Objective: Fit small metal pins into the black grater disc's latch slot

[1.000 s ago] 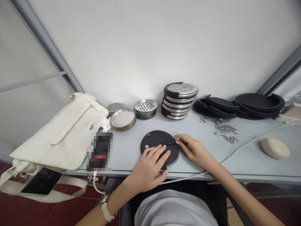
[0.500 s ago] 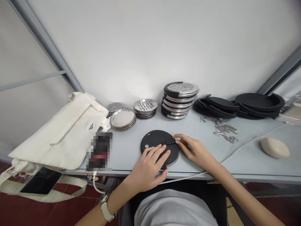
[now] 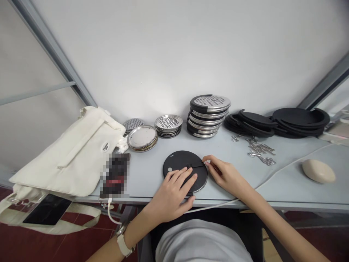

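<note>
A round black disc (image 3: 178, 160) with a pale dot and a slot lies flat on the table, a metal rim showing at its lower right edge. My left hand (image 3: 174, 193) rests over its lower part, fingers stretched out and pressing on its surface. At the right edge of the disc, my right hand (image 3: 222, 174) has thumb and forefinger pinched together by the slot's end. Whatever sits between those fingertips is too small and covered to make out. Several small metal hooks (image 3: 260, 149) lie loose to the right of the disc.
Behind stand metal grater plates (image 3: 169, 123), plain metal discs (image 3: 142, 137), a stack of black-and-metal round graters (image 3: 209, 116) and black round covers (image 3: 300, 122). A white bag (image 3: 68, 153) and a phone (image 3: 116, 174) are left; a beige rounded object (image 3: 318, 171) and a white cable (image 3: 286, 163) are right.
The fingertips of my right hand have shifted slightly at the disc's edge, and the small dark thing seen there before is now mostly covered. My left hand stays in place.
</note>
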Motion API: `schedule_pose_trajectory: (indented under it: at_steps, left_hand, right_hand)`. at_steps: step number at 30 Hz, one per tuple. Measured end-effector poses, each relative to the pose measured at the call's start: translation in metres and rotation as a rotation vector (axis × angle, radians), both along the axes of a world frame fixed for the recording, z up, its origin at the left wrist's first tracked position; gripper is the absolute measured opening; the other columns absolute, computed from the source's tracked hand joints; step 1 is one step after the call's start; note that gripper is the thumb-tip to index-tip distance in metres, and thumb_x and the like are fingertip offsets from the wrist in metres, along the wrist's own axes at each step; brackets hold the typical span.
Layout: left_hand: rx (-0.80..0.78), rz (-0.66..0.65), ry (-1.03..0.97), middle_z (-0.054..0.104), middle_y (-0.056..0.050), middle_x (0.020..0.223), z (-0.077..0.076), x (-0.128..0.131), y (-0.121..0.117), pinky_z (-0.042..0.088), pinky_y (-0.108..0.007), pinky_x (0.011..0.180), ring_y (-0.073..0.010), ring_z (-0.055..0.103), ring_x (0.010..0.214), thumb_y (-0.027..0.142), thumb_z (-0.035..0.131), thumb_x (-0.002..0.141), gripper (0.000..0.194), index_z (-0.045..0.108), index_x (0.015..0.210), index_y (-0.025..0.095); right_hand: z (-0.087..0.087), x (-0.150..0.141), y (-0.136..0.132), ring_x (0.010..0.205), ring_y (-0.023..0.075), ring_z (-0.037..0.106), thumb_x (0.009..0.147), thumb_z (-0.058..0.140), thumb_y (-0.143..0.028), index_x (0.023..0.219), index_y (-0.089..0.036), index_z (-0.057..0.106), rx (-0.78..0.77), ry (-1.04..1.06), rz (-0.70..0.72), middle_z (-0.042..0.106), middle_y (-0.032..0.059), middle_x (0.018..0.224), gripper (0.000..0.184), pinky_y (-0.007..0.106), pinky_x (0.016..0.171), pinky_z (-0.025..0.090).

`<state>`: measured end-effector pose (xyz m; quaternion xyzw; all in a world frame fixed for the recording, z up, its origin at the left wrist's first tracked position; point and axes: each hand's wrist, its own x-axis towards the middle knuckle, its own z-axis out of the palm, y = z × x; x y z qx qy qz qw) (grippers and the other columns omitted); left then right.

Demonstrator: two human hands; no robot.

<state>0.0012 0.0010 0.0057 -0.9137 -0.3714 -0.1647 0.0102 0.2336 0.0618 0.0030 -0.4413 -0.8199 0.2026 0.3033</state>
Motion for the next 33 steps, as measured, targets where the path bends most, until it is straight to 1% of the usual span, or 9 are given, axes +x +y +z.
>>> schedule_pose_trajectory:
  at_steps: [2, 4, 8, 12, 14, 16, 20, 26, 33]
  left_hand:
    - [0.002, -0.001, -0.001, 0.039, -0.012, 0.149, 0.0000, 0.0004, -0.0002, 0.031, -0.045, 0.109, -0.0258, 0.031, 0.139, 0.031, 0.046, 0.094, 0.053, 0.039, 0.143, 0.013]
    - [0.004, 0.000, -0.005, 0.039, -0.012, 0.149, 0.0001, 0.0008, -0.0006, 0.031, -0.045, 0.109, -0.0258, 0.031, 0.139, 0.031, 0.045, 0.094, 0.052, 0.040, 0.143, 0.013]
    - [0.006, 0.002, -0.011, 0.039, -0.011, 0.149, 0.0004, 0.0007, -0.0012, 0.031, -0.044, 0.109, -0.0252, 0.030, 0.140, 0.031, 0.046, 0.094, 0.052, 0.039, 0.143, 0.014]
    - [0.006, 0.001, -0.013, 0.040, -0.012, 0.148, 0.0009, 0.0003, -0.0014, 0.033, -0.045, 0.109, -0.0255, 0.031, 0.139, 0.030, 0.047, 0.093, 0.053, 0.039, 0.143, 0.014]
    - [0.009, 0.001, -0.020, 0.041, -0.013, 0.148, 0.0010, 0.0004, -0.0014, 0.034, -0.046, 0.108, -0.0258, 0.033, 0.138, 0.030, 0.047, 0.093, 0.053, 0.039, 0.143, 0.014]
    - [0.008, 0.003, -0.023, 0.041, -0.013, 0.148, 0.0012, 0.0005, -0.0013, 0.034, -0.046, 0.108, -0.0259, 0.033, 0.138, 0.030, 0.047, 0.093, 0.053, 0.039, 0.143, 0.014]
    - [0.010, -0.001, -0.019, 0.040, -0.013, 0.148, 0.0016, 0.0007, -0.0012, 0.034, -0.046, 0.108, -0.0261, 0.033, 0.138, 0.030, 0.047, 0.093, 0.053, 0.039, 0.143, 0.014]
    - [-0.004, 0.002, -0.014, 0.039, -0.012, 0.149, 0.0018, 0.0003, -0.0014, 0.033, -0.045, 0.109, -0.0257, 0.032, 0.139, 0.030, 0.045, 0.094, 0.052, 0.039, 0.143, 0.014]
    - [-0.002, 0.001, -0.004, 0.038, -0.012, 0.149, 0.0010, 0.0005, -0.0009, 0.032, -0.046, 0.109, -0.0260, 0.031, 0.139, 0.030, 0.046, 0.094, 0.053, 0.038, 0.144, 0.014]
  right_hand:
    - [-0.0005, -0.0005, -0.0001, 0.071, 0.0177, 0.065, 0.099, 0.037, -0.025, 0.102, -0.021, 0.054, 0.010, 0.020, 0.004, 0.068, 0.0057, 0.088, 0.017, 0.028, 0.068, 0.048]
    - [-0.0008, -0.0014, -0.0005, 0.074, 0.0179, 0.065, 0.099, 0.038, -0.026, 0.107, -0.021, 0.053, 0.003, 0.030, 0.007, 0.068, 0.0062, 0.091, 0.018, 0.028, 0.070, 0.048]
    - [-0.0016, -0.0017, -0.0005, 0.062, 0.0171, 0.060, 0.099, 0.039, -0.029, 0.118, -0.020, 0.047, -0.016, 0.078, -0.039, 0.060, 0.0001, 0.071, 0.022, 0.028, 0.064, 0.048]
    - [-0.0021, -0.0003, 0.0011, 0.070, 0.0177, 0.061, 0.097, 0.042, -0.028, 0.116, -0.021, 0.046, 0.012, 0.145, -0.055, 0.062, 0.0018, 0.078, 0.021, 0.028, 0.068, 0.048]
    - [-0.0014, -0.0004, 0.0013, 0.073, 0.0179, 0.061, 0.097, 0.044, -0.028, 0.112, -0.022, 0.048, 0.003, 0.162, -0.047, 0.064, 0.0027, 0.082, 0.017, 0.029, 0.069, 0.048]
    - [-0.0001, -0.0011, 0.0009, 0.072, 0.0178, 0.061, 0.097, 0.045, -0.029, 0.101, -0.022, 0.051, -0.009, 0.163, -0.038, 0.064, 0.0029, 0.082, 0.010, 0.029, 0.068, 0.048]
    - [0.0019, -0.0022, 0.0006, 0.067, 0.0178, 0.057, 0.097, 0.046, -0.031, 0.084, -0.023, 0.050, 0.002, 0.142, -0.052, 0.061, 0.0018, 0.075, 0.015, 0.030, 0.065, 0.047]
    - [0.0028, -0.0002, 0.0007, 0.080, 0.0202, 0.058, 0.097, 0.046, -0.028, 0.089, -0.022, 0.055, 0.102, 0.151, -0.047, 0.061, 0.0048, 0.085, 0.013, 0.033, 0.076, 0.046]
    - [0.0051, -0.0002, -0.0023, 0.068, 0.0161, 0.054, 0.098, 0.044, -0.030, 0.091, -0.022, 0.055, 0.008, 0.168, -0.055, 0.061, 0.0017, 0.081, 0.015, 0.029, 0.069, 0.045]
